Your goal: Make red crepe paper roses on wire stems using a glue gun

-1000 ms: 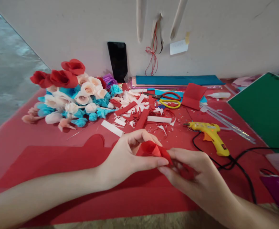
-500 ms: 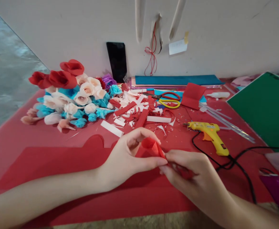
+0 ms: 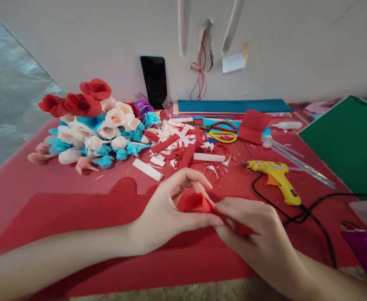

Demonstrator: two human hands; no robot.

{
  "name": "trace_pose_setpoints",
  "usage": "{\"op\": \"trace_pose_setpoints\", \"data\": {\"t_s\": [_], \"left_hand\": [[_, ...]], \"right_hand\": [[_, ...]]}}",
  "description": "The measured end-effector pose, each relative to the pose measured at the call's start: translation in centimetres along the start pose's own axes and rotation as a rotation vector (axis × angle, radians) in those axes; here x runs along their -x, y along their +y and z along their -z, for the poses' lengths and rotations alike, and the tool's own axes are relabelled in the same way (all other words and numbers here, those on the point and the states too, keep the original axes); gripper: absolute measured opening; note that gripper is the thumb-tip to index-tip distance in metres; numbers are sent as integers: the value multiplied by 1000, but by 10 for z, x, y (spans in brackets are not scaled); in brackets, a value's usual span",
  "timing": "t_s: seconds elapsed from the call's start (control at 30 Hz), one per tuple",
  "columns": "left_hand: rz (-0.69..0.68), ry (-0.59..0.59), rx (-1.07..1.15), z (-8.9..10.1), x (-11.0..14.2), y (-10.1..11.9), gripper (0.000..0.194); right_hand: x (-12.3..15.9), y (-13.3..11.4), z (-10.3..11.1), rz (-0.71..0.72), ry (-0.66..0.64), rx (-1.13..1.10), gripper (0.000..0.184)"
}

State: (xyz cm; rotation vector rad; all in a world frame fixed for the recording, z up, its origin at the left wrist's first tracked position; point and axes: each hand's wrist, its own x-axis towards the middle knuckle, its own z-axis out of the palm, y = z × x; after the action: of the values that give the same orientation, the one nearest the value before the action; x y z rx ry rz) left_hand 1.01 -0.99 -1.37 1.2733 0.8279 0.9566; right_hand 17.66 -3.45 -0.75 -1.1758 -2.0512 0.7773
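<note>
A rolled red paper flower [image 3: 197, 202] is between my two hands, its open, curled end facing up toward me. My left hand [image 3: 167, 209] curves around its left side, with the thumb along the near edge and the fingers over the far side. My right hand [image 3: 252, 228] pinches the flower's right end, where the paper narrows; part of it is hidden by the fingers. Beneath my hands lies a flat red paper sheet [image 3: 76, 215] with a rounded piece on its far edge.
Paper flowers [image 3: 108, 129] in red, white and blue are heaped at the left. Behind my hands lie paper scraps [image 3: 183, 144] and scissors [image 3: 222, 131]. On the right are a yellow glue gun [image 3: 274, 171] with a black cord, clear glue sticks [image 3: 299, 161] and a green board [image 3: 346, 144].
The flower has tilted and sunk slightly between my hands, and its opening looks flatter. My left fingers have shifted and lifted a little, while my right hand keeps its pinch.
</note>
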Motion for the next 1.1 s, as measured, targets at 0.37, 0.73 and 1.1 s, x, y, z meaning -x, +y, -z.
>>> {"op": "trace_pose_setpoints", "data": {"t_s": [0.37,0.73,1.1], "left_hand": [[-43,-230,-226,14,-2,14,43],[56,-387,-587,14,-7,22,22],[28,-391,-621,9,-9,18,13]], "right_hand": [[0,-3,22,-6,-74,59,25],[3,9,28,-63,-412,120,18],[11,11,26,-51,-344,168,12]]}}
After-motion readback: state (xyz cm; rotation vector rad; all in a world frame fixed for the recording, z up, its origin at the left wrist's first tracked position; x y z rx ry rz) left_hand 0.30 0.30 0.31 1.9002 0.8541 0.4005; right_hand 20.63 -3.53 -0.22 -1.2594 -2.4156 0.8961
